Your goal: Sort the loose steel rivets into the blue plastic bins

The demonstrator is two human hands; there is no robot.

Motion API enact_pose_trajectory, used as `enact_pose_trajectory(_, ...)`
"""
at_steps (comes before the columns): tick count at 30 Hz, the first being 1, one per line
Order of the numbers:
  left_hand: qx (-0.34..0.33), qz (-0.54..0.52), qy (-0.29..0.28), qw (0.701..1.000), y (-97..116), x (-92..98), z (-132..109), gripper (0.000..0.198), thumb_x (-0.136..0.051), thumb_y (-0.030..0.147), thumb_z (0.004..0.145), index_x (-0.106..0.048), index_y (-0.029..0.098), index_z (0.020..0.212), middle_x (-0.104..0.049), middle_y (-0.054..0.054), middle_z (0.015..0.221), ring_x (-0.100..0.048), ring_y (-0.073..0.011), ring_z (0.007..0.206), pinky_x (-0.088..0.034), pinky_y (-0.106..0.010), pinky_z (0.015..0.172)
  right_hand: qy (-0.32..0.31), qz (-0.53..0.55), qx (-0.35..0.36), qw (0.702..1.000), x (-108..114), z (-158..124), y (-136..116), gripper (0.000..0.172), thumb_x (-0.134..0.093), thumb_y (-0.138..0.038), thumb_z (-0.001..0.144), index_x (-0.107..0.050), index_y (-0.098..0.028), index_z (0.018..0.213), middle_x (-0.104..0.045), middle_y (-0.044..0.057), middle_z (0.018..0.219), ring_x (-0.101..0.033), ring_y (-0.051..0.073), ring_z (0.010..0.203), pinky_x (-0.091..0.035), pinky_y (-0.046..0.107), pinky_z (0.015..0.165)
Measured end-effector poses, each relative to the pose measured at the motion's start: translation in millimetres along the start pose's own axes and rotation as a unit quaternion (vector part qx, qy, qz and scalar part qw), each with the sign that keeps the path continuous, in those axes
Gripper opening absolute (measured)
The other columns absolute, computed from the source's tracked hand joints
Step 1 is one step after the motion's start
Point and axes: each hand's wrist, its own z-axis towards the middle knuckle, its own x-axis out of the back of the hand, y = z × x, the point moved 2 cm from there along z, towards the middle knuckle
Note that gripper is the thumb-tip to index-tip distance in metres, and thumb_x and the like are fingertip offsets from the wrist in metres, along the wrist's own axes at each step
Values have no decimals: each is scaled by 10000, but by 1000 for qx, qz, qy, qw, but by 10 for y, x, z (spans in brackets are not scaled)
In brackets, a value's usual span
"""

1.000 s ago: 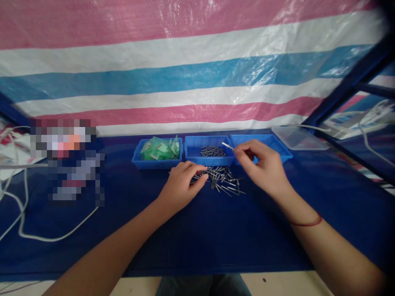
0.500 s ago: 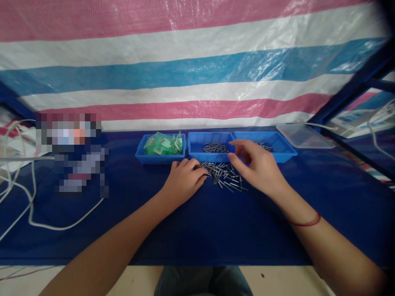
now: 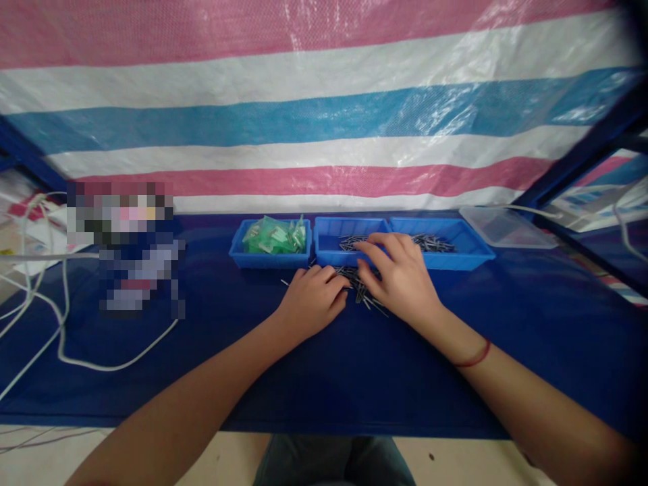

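Note:
A loose pile of thin silvery metal pins, which look like blind rivets (image 3: 365,294), lies on the blue table in front of the middle blue bin (image 3: 327,255). At the pile's left side, my left hand (image 3: 314,300) is closed, thumb and fingers pinched on a rivet whose thin end shows by the fingertips. My right hand (image 3: 402,277) hovers over the pile's right side, thumb and fingers apart and curved downward, with nothing visible between them. More rivets lie in the middle bin and in the right blue bin (image 3: 468,256).
Left of the middle bin stands a blue bin (image 3: 268,261) of small green plastic packets (image 3: 276,236). A clear plastic lid (image 3: 506,227) lies at the right. White cables (image 3: 101,368) and blurred-out items occupy the left. A striped sheet (image 3: 324,121) hangs behind.
My right hand has moved left and slightly down, from the bins' edge to over the pile. My left hand stays by the rivets. The view has shifted slightly.

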Motion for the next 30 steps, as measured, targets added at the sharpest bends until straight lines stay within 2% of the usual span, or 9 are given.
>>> enact_pose_trajectory(4,-2,-3,1,1000,-1,15,-18,222,-444,312,916,-618,211,1008,-590,-54,963,-523,-206,899,-364,-334,744,0,10,21,1000,-48,66,53,322,-447,-231,894,-585,-181,1181,-602,121,1135,-482,304,1084,-368,456,899)
enact_pose_trajectory(9,-10,-11,-2,1000,-26,33,-24,239,-439,330,919,-628,211,1003,-593,-54,954,-529,-199,879,-365,-323,730,-48,87,46,994,-187,73,120,307,-400,-152,900,-607,-165,1126,-662,107,998,-564,248,961,-411,405,869)
enact_pose_trajectory(16,-21,-35,-9,999,-40,58,-29,237,-450,331,914,-638,208,991,-601,-56,958,-536,-195,895,-375,-315,736,-39,115,43,992,-213,47,115,310,-412,-130,887,-617,-174,1116,-676,104,996,-591,249,935,-422,418,846)
enact_pose_trajectory(20,-16,-97,14,995,-57,7,-32,210,-477,307,902,-641,212,991,-616,-48,963,-545,-187,906,-393,-319,788,-24,132,44,990,-114,83,89,283,-448,-177,892,-607,-188,1127,-669,93,1035,-580,242,973,-422,416,877)
enact_pose_trajectory(24,7,-200,75,977,-104,-32,-12,200,-477,272,898,-645,184,961,-634,-49,909,-559,-166,863,-420,-303,811,33,155,10,987,110,75,100,207,-500,-219,870,-624,-187,1033,-668,90,979,-584,237,926,-434,400,861)
enact_pose_trajectory(26,29,-248,101,963,-130,-30,-1,193,-482,263,892,-648,175,939,-645,-46,874,-565,-158,833,-433,-290,785,2,167,1,986,172,27,93,154,-489,-184,853,-633,-192,908,-666,72,868,-597,212,808,-456,363,771)
enact_pose_trajectory(30,65,-306,139,940,-160,12,1,194,-480,276,893,-641,169,891,-647,-37,816,-565,-141,752,-445,-267,723,-134,135,46,981,143,-73,-40,126,-504,-175,823,-626,-196,841,-628,47,754,-581,187,706,-447,315,649)
